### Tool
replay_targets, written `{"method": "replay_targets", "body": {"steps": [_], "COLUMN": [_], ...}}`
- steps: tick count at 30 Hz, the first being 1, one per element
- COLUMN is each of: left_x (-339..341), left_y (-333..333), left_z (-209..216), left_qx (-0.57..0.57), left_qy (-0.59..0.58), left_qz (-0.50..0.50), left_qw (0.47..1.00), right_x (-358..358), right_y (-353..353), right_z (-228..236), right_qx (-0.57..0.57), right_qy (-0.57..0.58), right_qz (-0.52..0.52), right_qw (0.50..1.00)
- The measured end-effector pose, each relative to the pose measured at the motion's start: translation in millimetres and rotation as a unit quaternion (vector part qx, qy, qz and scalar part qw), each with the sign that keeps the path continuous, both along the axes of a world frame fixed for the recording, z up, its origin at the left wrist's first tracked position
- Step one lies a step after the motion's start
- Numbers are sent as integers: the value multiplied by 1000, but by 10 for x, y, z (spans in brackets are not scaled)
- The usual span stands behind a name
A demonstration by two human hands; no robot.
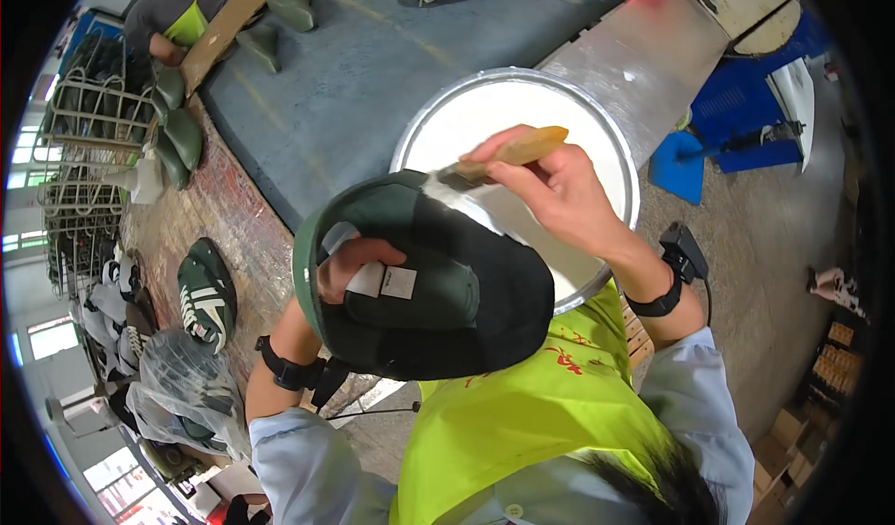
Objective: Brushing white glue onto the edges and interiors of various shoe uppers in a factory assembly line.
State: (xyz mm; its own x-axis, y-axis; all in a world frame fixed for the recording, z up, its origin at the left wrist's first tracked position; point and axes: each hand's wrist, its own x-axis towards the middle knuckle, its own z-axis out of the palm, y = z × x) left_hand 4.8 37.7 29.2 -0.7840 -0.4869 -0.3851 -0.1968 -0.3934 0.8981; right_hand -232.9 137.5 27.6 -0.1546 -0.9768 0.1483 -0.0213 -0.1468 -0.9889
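My left hand (354, 266) is closed around a dark green and black shoe upper (508, 292), its thumb showing beside a small white label on the tongue. Part of that hand is hidden by the upper. In my right hand (569, 194) is a flat brush (541, 145) with a yellowish wooden handle. Its bristles, coated white, touch the far edge of the upper. Beneath both hands stands a large round metal basin (626, 166) with white liquid in it; the upper overlaps its near left side.
Beyond lies a dark conveyor belt (345, 77) with shoes and green shoe lasts (291, 12). On the worn table (219, 208) at left rest a green sneaker (207, 292) and a plastic-wrapped bundle (186, 385). A wire rack (84, 143) and a bending co-worker (172, 12) are farther left; a blue dustpan (677, 169) is right.
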Motion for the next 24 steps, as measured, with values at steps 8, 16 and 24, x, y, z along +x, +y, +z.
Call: {"method": "replay_targets", "body": {"steps": [8, 16, 24], "left_x": [312, 475, 243], "left_y": [-177, 157, 545], "left_z": [-24, -26, -381], "left_qx": [-122, -94, -40], "left_qy": [-73, -31, 44], "left_qz": [11, 271, 400], "left_qw": [990, 958, 915], "right_x": [-303, -4, 185], "right_y": [167, 319, 337], "right_z": [-4, -174, -257], "right_qx": [6, -68, 100], "right_qy": [219, 303, -129], "right_qz": [-29, -135, -181], "right_qw": [975, 941, 970]}}
